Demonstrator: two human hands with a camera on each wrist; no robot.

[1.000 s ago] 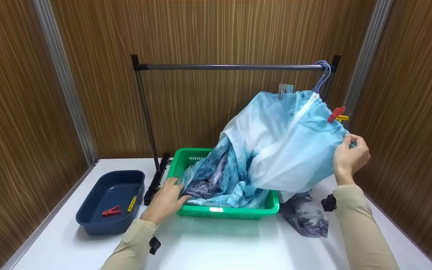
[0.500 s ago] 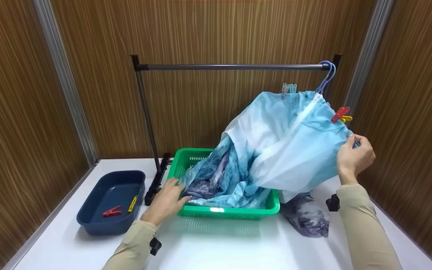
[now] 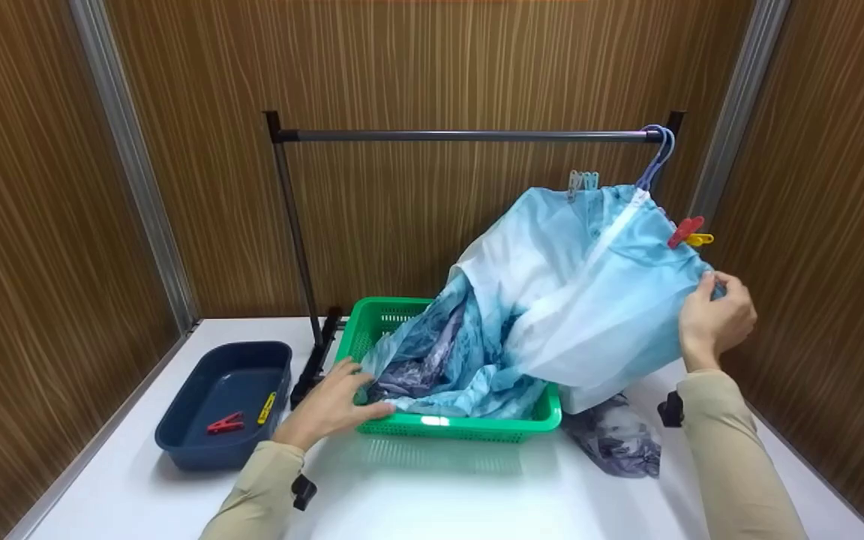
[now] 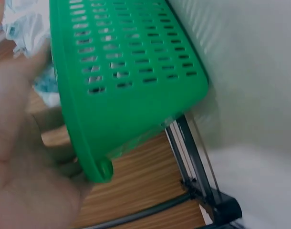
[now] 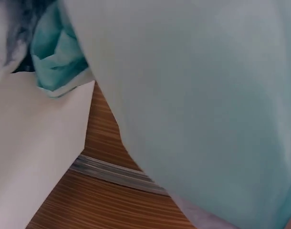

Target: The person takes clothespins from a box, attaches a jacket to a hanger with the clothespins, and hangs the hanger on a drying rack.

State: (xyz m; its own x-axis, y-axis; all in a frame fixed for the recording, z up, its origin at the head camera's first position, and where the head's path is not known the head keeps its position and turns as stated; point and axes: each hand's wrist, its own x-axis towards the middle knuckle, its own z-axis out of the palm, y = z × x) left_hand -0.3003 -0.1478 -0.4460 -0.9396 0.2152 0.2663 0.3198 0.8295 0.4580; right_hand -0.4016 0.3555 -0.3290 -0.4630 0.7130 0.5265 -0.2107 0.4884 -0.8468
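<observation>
A sheer blue-and-white garment (image 3: 589, 307) hangs from a blue hanger (image 3: 655, 157) at the right end of the rail. Its lower folds spill into a green basket (image 3: 458, 426) on the table. My right hand (image 3: 717, 319) pinches the garment's upper right edge, just below a red clothespin (image 3: 685, 232) and a yellow one (image 3: 700, 239). Grey (image 3: 574, 185) and light-blue clothespins (image 3: 590, 180) grip its upper left edge. At the basket's near left corner, my left hand (image 3: 331, 403) rests with fingers spread over the rim (image 4: 69, 105) and thumb stretched along the front.
A black clothes rack (image 3: 462, 136) stands behind the basket. On the left, a dark blue tub (image 3: 211, 442) holds a red clothespin (image 3: 226, 422) and a yellow clothespin (image 3: 266, 407). Purple-grey cloth (image 3: 616, 439) lies right of the basket. Wood-grain panels (image 3: 417, 52) enclose the table.
My right hand has moved slightly right, carrying the garment's edge. The hanger has slid a little right along the rail. My left thumb has reached further along the basket's front rim.
</observation>
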